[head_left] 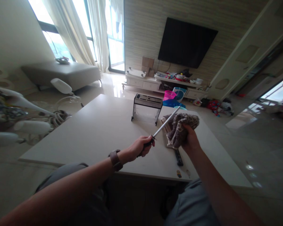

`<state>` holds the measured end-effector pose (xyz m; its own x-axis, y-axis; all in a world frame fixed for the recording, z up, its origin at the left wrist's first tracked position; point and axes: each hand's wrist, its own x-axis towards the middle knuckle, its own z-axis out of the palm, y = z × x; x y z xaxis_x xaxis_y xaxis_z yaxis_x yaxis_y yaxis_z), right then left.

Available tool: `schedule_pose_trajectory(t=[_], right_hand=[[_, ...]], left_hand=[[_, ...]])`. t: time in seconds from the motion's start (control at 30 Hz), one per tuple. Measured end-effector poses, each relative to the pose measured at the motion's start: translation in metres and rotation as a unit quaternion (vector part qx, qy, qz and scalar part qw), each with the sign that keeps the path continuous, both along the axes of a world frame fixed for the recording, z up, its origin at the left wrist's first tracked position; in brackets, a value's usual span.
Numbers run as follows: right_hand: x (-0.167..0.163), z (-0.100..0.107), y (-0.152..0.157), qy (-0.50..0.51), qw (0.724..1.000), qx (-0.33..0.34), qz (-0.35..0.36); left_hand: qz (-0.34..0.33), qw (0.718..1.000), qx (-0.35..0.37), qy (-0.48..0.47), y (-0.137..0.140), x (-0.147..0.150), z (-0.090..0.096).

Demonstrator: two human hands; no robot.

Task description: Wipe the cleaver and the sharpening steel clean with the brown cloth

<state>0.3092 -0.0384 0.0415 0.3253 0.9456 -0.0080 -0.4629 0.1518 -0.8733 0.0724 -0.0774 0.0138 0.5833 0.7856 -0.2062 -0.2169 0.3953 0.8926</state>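
My left hand [141, 147] is closed round the dark handle of a honing steel [167, 121], whose long pale rod slants up and to the right. A brown patterned cloth [176, 133] is bunched in my right hand [190, 138], just beside the rod; I cannot tell whether cloth and rod touch. Below the cloth a black knife handle [178, 158] sticks out on the white table [91, 131]; the rest of that tool is hidden under the cloth. Behind the rod's tip stands a knife block [147, 108] with clear sides and a slotted dark top.
Two small items, one a yellow and black piece [178, 174], lie near the table's front edge. Lamp parts and cables [58, 118] crowd the floor on the left. A pink basket [169, 95] and blue tubs stand beyond the table, before a TV cabinet [153, 84].
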Motion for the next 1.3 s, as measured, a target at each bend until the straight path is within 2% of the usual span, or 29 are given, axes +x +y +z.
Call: schedule_pose_trajectory(t=[0.07, 0.2, 0.3, 0.53, 0.7, 0.93, 1.3], right_hand=[[-0.020, -0.002, -0.013, 0.002, 0.998, -0.050, 0.037], [-0.057, -0.009, -0.037, -0.034, 0.991, -0.066, 0.113], [-0.068, -0.016, -0.044, -0.069, 0.990, -0.065, 0.105], [-0.064, -0.023, -0.039, -0.089, 0.992, -0.076, 0.046], [-0.065, -0.025, -0.038, -0.092, 0.992, -0.077, 0.036], [-0.065, -0.030, -0.038, -0.063, 0.990, -0.109, 0.068], [-0.058, -0.017, -0.032, -0.039, 0.994, -0.094, 0.030]], left_hand=[[-0.009, 0.999, -0.023, -0.026, 0.001, 0.001, -0.001], [0.007, 0.999, -0.026, -0.020, 0.000, 0.005, -0.005], [0.029, 0.999, 0.005, 0.016, -0.002, 0.006, -0.009], [0.027, 0.989, 0.093, 0.114, -0.002, 0.011, -0.012], [0.026, 0.982, 0.132, 0.135, 0.000, 0.013, -0.014], [0.018, 0.982, 0.112, 0.152, -0.003, 0.011, -0.016], [0.010, 0.975, 0.142, 0.170, 0.000, 0.012, -0.018]])
